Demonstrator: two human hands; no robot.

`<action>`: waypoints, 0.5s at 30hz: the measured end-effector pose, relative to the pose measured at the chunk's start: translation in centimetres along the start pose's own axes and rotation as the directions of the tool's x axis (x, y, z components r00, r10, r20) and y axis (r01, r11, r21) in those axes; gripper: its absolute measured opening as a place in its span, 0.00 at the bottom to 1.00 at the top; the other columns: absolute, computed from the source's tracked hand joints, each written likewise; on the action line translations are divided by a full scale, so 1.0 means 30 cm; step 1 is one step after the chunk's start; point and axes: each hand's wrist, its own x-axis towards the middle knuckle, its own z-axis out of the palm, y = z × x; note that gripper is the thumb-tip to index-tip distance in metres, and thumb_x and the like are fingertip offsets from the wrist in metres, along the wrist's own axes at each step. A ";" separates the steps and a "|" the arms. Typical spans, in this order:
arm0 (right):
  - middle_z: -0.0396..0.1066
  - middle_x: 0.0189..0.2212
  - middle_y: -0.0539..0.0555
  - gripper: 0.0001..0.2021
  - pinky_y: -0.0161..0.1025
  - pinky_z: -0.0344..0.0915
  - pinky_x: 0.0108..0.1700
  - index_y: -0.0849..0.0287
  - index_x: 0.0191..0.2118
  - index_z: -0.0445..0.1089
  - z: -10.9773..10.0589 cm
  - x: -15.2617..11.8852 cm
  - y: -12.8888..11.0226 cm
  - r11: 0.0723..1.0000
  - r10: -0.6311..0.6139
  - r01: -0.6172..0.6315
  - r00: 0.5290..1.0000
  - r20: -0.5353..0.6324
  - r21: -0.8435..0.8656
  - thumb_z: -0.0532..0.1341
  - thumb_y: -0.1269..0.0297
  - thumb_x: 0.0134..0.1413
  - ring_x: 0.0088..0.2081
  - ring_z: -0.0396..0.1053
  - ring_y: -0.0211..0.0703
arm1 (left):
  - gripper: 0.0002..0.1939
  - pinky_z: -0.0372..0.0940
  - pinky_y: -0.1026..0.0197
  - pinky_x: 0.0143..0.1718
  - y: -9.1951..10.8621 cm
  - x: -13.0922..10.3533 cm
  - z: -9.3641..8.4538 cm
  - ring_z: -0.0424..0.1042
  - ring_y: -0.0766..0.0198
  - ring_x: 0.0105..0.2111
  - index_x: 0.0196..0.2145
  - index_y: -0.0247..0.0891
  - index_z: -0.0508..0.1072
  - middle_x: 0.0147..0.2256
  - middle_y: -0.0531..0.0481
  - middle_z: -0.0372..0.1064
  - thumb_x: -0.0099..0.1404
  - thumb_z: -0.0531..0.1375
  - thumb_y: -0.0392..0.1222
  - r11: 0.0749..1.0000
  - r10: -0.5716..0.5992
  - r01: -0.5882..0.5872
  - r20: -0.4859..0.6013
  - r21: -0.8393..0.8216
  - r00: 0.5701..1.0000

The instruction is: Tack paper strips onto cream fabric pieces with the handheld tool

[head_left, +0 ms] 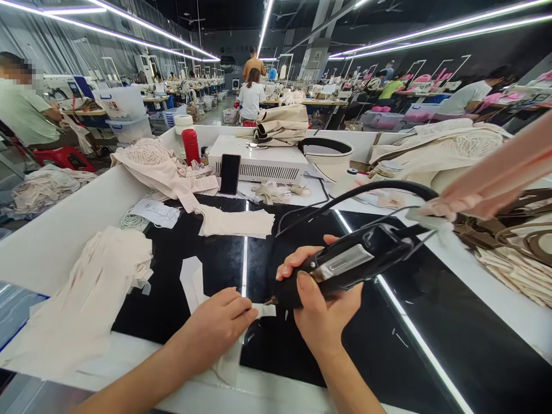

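Observation:
My right hand (pixel 323 305) is wrapped round a black handheld tool (pixel 340 267) with a silver panel, its narrow tip pointing left. Close to that tip, my left hand (pixel 222 319) pinches a small light fabric strip (pixel 265 310) over the glossy black tabletop (pixel 172 299). Part of the strip is hidden by the fingers. More pale fabric hangs below my left hand, at the near edge. From the tool's rear, a thick black hose (pixel 371 187) and thin cables run back, with a pink cloth (pixel 495 167) tied there.
Pale fabric (pixel 86 293) is heaped at left. Folded cream strips (pixel 237 223), a phone (pixel 230 173), a red bottle (pixel 190 146) and a white vented box (pixel 259 164) stand farther back. Brown and cream straps (pixel 517 253) lie at right. Several people sit beyond the table.

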 end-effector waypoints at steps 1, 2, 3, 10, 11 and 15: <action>0.73 0.33 0.47 0.22 0.38 0.72 0.29 0.49 0.55 0.66 -0.006 0.001 -0.002 1.000 -0.009 0.009 1.000 -0.009 0.001 0.69 0.67 0.58 0.27 0.72 0.38 | 0.13 0.73 0.51 0.51 0.000 -0.001 -0.001 0.74 0.58 0.41 0.51 0.31 0.69 0.40 0.44 0.71 0.74 0.49 0.25 1.000 0.000 0.000 0.001 -0.001 1.000; 0.73 0.33 0.47 0.22 0.38 0.72 0.29 0.49 0.55 0.67 -0.011 0.002 -0.003 1.000 -0.017 0.017 1.000 -0.012 0.001 0.70 0.67 0.58 0.27 0.72 0.38 | 0.13 0.73 0.51 0.51 0.000 -0.002 -0.001 0.74 0.58 0.42 0.51 0.31 0.69 0.41 0.44 0.71 0.74 0.49 0.24 1.000 -0.001 0.001 0.003 -0.005 1.000; 0.73 0.33 0.47 0.22 0.38 0.72 0.29 0.49 0.55 0.67 -0.015 0.002 -0.004 1.000 -0.021 0.021 1.000 -0.013 -0.001 0.70 0.67 0.57 0.27 0.72 0.38 | 0.14 0.73 0.51 0.51 0.000 -0.003 0.000 0.74 0.58 0.42 0.51 0.30 0.69 0.41 0.44 0.71 0.74 0.49 0.24 1.000 -0.002 0.002 0.002 -0.012 1.000; 0.74 0.33 0.46 0.22 0.37 0.72 0.28 0.48 0.55 0.67 -0.017 -0.002 0.001 0.999 -0.012 0.012 1.000 -0.013 -0.036 0.68 0.71 0.57 0.26 0.72 0.38 | 0.13 0.74 0.52 0.51 -0.007 -0.011 0.018 0.73 0.58 0.42 0.51 0.28 0.69 0.41 0.44 0.70 0.73 0.51 0.24 0.999 0.006 -0.007 -0.022 -0.039 1.000; 0.74 0.33 0.46 0.22 0.37 0.72 0.28 0.48 0.55 0.67 -0.015 -0.002 0.001 0.999 -0.010 0.010 1.000 -0.012 -0.039 0.68 0.72 0.58 0.26 0.72 0.37 | 0.13 0.74 0.52 0.51 -0.008 -0.011 0.019 0.73 0.58 0.42 0.51 0.29 0.69 0.41 0.44 0.70 0.74 0.50 0.24 0.999 0.006 -0.007 -0.024 -0.040 1.000; 0.74 0.33 0.46 0.22 0.37 0.72 0.28 0.48 0.55 0.67 -0.009 -0.003 -0.008 1.000 -0.001 0.001 1.000 -0.023 0.000 0.68 0.71 0.57 0.27 0.72 0.37 | 0.13 0.74 0.52 0.51 -0.006 -0.018 0.012 0.73 0.58 0.42 0.51 0.30 0.70 0.42 0.44 0.70 0.76 0.49 0.26 0.999 -0.008 0.007 -0.022 -0.052 1.000</action>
